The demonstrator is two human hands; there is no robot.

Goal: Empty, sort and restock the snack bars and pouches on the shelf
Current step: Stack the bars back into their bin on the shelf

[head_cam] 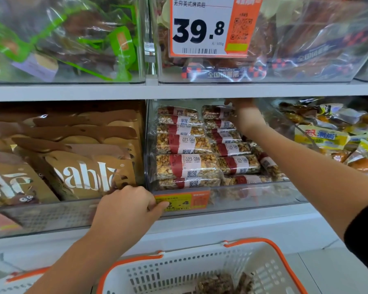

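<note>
In the head view, the nut bars (186, 164) lie stacked in two rows inside a clear shelf bin (253, 194) at about the centre of the frame, each sealed in glossy film with a red-and-white label band. The right hand (241, 106) reaches in to about 12 o'clock of the stack, at the back right bar (217, 112); its fingers are largely hidden under the shelf edge, so I cannot tell whether it grips a bar or only touches one. The left hand (128, 205), at 7 o'clock of the stack, curls its fingers over the bin's front lip beside the orange price tag (184, 201), apparently steadying it. The bars look light, stiff and brittle, with slippery wrap; taking one across its middle seems safest. At 6 o'clock a white basket (200, 270) with orange rim holds a few bars (225, 283).
</note>
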